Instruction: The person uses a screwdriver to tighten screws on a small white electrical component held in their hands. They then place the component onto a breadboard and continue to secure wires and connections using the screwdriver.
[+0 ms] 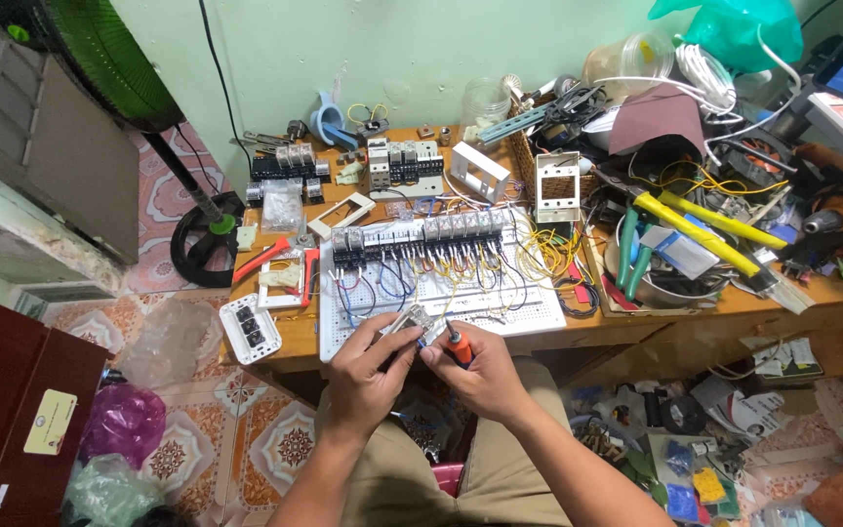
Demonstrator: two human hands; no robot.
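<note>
Pinching small clear relay (pixel 412 319) in left hand (pixel 368 376) — right hand (pixel 480 371) at 3 o'clock, fingers wrapped round orange-handled screwdriver (pixel 457 344), tip against relay; white perforated panel (pixel 343 332) at 12 o'clock.

You're in a cramped home electrical workshop: a wooden bench (pixel 636 317) at twelve o'clock carries a white perforated panel (pixel 441 298) of relays (pixel 421 239), yellow-handled cutters (pixel 709 229) at two, a standing fan (pixel 100 59) at ten.

The screwdriver (pixel 458 345) tip is hidden behind the small clear part (pixel 412 322) that the left hand (pixel 368 376) holds, and the tabletop (pixel 636 317) right edge is cut off.
</note>
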